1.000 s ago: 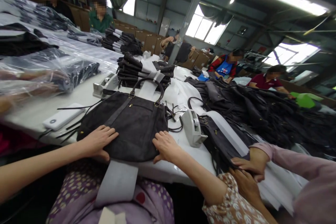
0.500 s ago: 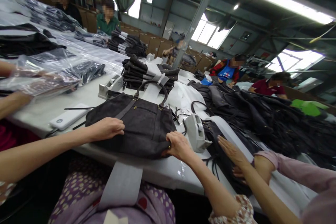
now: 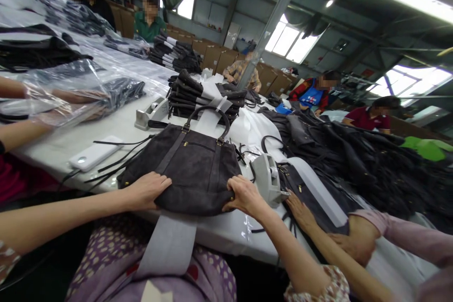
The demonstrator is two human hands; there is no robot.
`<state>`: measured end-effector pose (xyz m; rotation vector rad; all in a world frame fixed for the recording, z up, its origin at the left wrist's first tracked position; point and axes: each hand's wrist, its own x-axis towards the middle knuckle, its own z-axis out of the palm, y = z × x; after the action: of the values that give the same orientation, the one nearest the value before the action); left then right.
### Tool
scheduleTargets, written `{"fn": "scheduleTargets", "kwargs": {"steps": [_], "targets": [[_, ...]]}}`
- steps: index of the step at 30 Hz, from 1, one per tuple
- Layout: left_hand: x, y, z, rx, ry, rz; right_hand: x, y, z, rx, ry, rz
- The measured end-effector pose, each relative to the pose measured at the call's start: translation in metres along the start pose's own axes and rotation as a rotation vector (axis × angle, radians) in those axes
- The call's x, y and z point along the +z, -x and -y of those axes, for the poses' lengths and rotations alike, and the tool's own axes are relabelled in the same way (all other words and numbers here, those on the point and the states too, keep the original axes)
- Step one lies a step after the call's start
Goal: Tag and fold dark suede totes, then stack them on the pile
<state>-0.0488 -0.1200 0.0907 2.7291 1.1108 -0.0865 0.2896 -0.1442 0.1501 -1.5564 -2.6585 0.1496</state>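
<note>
A dark grey handbag [image 3: 191, 165] lies on the white table in front of me, its handles pointing away and its zipped pocket facing up. My left hand [image 3: 150, 189] is closed on the bag's near left edge, thumb underneath. At the near right corner, beside a small brass stud, my right hand [image 3: 244, 193] pinches the bag. Thin black straps [image 3: 120, 163] spread out from its left side. A white paper strip [image 3: 168, 245] hangs from below the bag over my lap.
Tape dispensers stand at right [image 3: 267, 179] and back left [image 3: 152, 113]. A white device [image 3: 95, 153] lies left. Behind the bag is a stack of folded bags [image 3: 201, 96]. Co-workers' hands handle a plastic-wrapped bag [image 3: 116, 94] at left and another dark bag [image 3: 314, 198] at right.
My left hand has moved down from the bag's front face to its near edge and gripped it. My right hand stays at the corner. The right co-worker's hands have shifted on their bag.
</note>
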Motion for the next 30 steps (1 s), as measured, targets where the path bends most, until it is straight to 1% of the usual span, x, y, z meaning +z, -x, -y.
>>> {"fn": "scheduleTargets", "kwargs": {"steps": [1,3,5,8,10,11,12,14,16,20,22,23,25,28,30], "targets": [[-0.003,-0.003,0.003,-0.023,0.021,0.009,-0.002,0.0,-0.001,-0.02,-0.005,0.004],[-0.015,-0.008,0.009,-0.069,0.084,0.01,-0.005,0.002,-0.003,-0.023,-0.016,-0.012],[-0.034,-0.014,0.014,-0.091,0.16,0.0,-0.005,0.004,-0.006,0.032,-0.026,-0.041],[-0.063,-0.022,0.018,-0.042,0.281,0.019,-0.003,0.006,-0.009,0.139,-0.05,-0.076],[-0.075,-0.029,0.02,-0.009,0.356,0.069,-0.002,0.007,-0.01,0.169,-0.069,-0.094],[-0.077,-0.032,0.021,-0.017,0.38,0.088,-0.002,0.008,-0.01,0.175,-0.078,-0.102],[-0.077,-0.034,0.022,-0.043,0.391,0.095,-0.002,0.009,-0.01,0.18,-0.083,-0.11],[-0.069,-0.036,0.023,-0.113,0.391,0.074,0.001,0.011,-0.012,0.203,-0.087,-0.128],[-0.053,-0.033,0.024,-0.16,0.386,0.027,0.007,0.014,-0.015,0.241,-0.092,-0.156],[-0.018,-0.019,0.019,-0.173,0.303,-0.129,0.027,0.019,-0.019,0.31,-0.084,-0.201],[-0.009,-0.015,0.015,-0.184,0.26,-0.169,0.029,0.019,-0.015,0.337,-0.053,-0.189],[-0.008,-0.015,0.014,-0.198,0.263,-0.16,0.026,0.019,-0.01,0.338,-0.029,-0.175],[-0.013,-0.019,0.014,-0.225,0.295,-0.104,0.014,0.016,0.004,0.296,0.024,-0.144],[-0.031,-0.031,0.015,-0.224,0.308,-0.045,-0.004,0.005,0.032,0.17,0.066,-0.124],[-0.042,-0.038,0.015,-0.209,0.277,-0.043,-0.004,-0.007,0.044,0.157,0.065,-0.07]]}}
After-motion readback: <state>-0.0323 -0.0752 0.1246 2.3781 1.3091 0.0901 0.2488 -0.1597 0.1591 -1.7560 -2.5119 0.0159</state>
